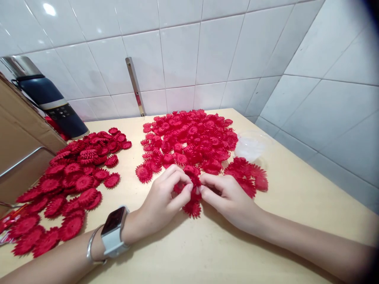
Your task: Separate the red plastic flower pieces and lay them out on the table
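Observation:
Low over the table's near middle, a ruffled red fabric flower (192,208) is pinched between my two hands, its petals hanging below the fingers. My left hand (167,191) grips it from the left with thumb and bent fingers. From the right, my right hand (229,195) closes thumb and forefinger at the flower's edge; what exactly lies between those tips is too small to tell. Just beyond the hands spreads a large heap of small red flowers (192,136). A flatter red cluster (245,175) lies behind my right hand.
Round red petal pieces (74,181) are piled on the left of the pale table (266,240). A dark thermos (55,98) leans beside a cardboard box (23,118). A clear plastic container (251,146) sits at right. Tiled walls (180,51) bound the back and right; a metal strip (135,86) stands there.

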Tool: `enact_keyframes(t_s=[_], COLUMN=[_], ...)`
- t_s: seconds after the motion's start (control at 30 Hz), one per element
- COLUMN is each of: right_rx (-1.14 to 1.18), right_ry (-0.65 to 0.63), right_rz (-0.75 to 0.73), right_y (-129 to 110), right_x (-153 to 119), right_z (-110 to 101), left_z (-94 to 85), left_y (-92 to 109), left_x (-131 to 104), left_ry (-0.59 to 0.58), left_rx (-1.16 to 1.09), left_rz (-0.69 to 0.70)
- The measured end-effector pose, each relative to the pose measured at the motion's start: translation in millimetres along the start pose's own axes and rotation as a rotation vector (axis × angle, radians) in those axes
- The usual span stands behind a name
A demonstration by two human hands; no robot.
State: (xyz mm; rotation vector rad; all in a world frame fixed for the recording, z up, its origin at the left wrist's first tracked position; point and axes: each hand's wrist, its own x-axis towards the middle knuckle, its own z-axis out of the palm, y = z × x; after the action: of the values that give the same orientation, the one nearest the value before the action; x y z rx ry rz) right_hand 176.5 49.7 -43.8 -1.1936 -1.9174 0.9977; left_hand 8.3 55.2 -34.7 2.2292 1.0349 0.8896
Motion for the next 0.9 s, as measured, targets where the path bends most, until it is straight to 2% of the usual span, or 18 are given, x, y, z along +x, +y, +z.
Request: enact_keyframes(t_s=[0.3, 0.43, 0.67, 0.9], right_rx=[-0.128, -0.162, -0.135, -0.189], right_ry=[0.024, 0.047, 0.114, 0.178], right_rz=[-0.023, -0.047, -0.091, -0.275], right_y=[-3.3, -4.0, -1.7, 0.5], right_x=[-2.8, -3.0, -4.2, -6.7], right_z=[3.8, 4.1, 4.0, 5.0], left_z=[5.0, 3.4, 4.0, 3.0], left_y=[-1.3, -3.9, -3.3, -0.8], left_x=[1.2, 3.6, 3.9, 2.8], left_ry=[0.095, 0.147, 0.166, 0.158], left_rx=[0.18, 0.18, 0.169, 0.131], left_rz=[-0.069, -0.142, -0.134, -0.153])
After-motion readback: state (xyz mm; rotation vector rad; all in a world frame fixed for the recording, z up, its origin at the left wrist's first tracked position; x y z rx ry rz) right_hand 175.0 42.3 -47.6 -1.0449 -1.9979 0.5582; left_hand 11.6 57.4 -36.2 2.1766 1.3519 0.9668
